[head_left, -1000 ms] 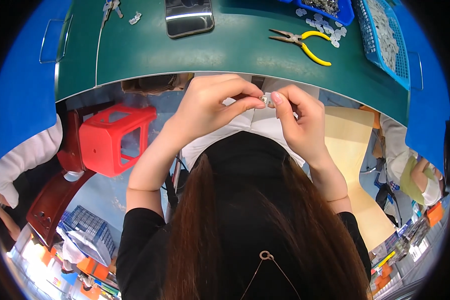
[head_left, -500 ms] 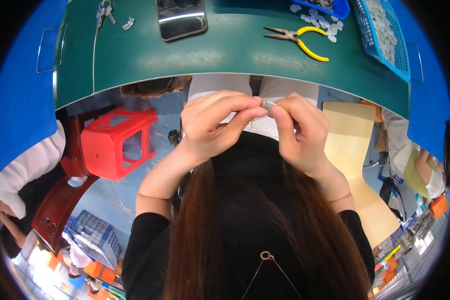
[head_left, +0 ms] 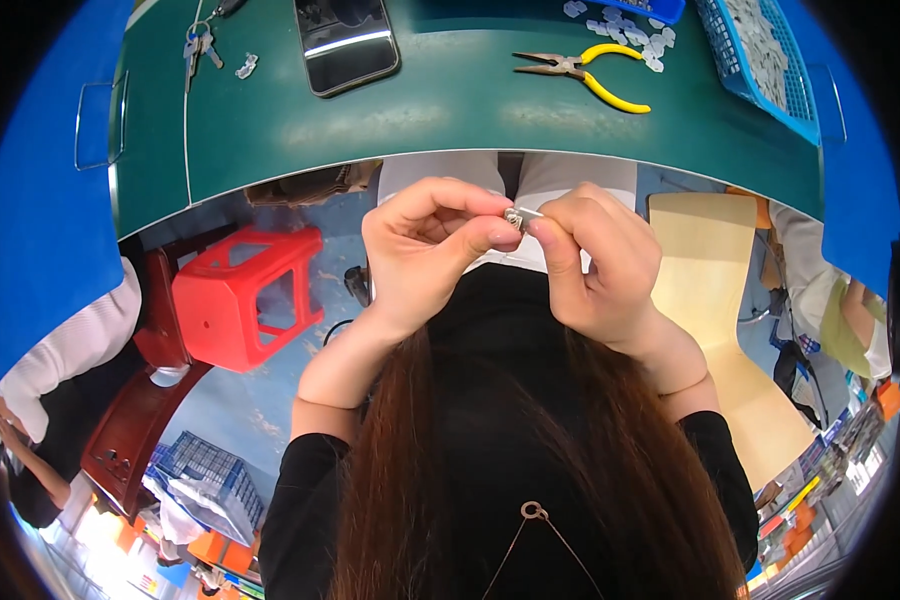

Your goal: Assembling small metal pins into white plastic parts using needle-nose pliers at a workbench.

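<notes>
Above my lap, my left hand [head_left: 420, 245] pinches a small ridged metal piece [head_left: 514, 219] between thumb and forefinger. My right hand [head_left: 610, 265] pinches a small pale flat piece [head_left: 531, 213], its edge showing beside the metal one. The two pieces meet between my fingertips; whether they are joined I cannot tell. Both hands are just in front of the green table [head_left: 440, 110]. On it lie long-nose pliers [head_left: 580, 70] with yellow handles, jaws pointing left.
Several translucent flat pieces [head_left: 654, 48] lie by a blue tray [head_left: 660, 8] and a light-blue basket [head_left: 748, 62] of similar pieces. A phone [head_left: 348, 45], keys [head_left: 200, 45] and a small clear piece [head_left: 247, 66] lie leftward. A red stool [head_left: 232, 310] and a wooden chair [head_left: 705, 290] flank me.
My left fingers have opened a little and shifted left, and the metal piece has turned so more of it shows. My right hand keeps its pinch. The view has shifted slightly.
</notes>
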`<state>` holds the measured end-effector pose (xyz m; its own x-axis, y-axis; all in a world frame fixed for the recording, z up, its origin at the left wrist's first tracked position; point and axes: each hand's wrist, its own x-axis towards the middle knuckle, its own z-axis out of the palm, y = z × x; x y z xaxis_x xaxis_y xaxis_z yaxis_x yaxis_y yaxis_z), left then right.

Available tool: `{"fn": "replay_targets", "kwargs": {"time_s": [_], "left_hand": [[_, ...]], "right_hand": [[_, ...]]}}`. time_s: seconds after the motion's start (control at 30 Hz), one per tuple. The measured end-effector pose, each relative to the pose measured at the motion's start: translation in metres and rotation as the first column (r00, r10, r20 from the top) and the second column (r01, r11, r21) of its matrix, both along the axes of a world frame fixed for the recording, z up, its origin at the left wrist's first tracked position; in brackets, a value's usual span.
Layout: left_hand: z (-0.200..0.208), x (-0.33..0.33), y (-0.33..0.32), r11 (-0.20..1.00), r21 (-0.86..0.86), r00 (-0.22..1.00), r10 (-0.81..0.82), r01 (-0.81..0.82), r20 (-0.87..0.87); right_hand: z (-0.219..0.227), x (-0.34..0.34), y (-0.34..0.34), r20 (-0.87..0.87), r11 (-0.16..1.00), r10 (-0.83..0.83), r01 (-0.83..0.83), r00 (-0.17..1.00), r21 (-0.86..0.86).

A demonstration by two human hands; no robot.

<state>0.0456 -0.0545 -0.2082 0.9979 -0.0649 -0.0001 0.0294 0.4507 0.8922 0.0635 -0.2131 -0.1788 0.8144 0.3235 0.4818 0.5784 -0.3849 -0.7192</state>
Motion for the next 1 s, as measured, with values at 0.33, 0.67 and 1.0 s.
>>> {"fn": "replay_targets", "kwargs": {"time_s": [0.33,0.67,1.0], "left_hand": [[-0.006,-0.004,-0.001,0.985,-0.168,0.998,-0.041,0.031,-0.056],[0.001,-0.010,0.006,0.994,-0.062,0.990,-0.101,0.096,-0.095],[0.014,-0.009,0.005,0.978,-0.053,0.949,-0.207,0.200,-0.239]], "right_hand": [[-0.002,-0.003,0.000,-0.048,0.999,0.018,-0.016,0.999,0.050],[-0.007,0.000,-0.005,0.178,0.998,0.047,-0.041,0.983,-0.039],[-0.009,0.001,-0.015,0.222,0.983,0.074,-0.033,0.972,-0.183]]}}
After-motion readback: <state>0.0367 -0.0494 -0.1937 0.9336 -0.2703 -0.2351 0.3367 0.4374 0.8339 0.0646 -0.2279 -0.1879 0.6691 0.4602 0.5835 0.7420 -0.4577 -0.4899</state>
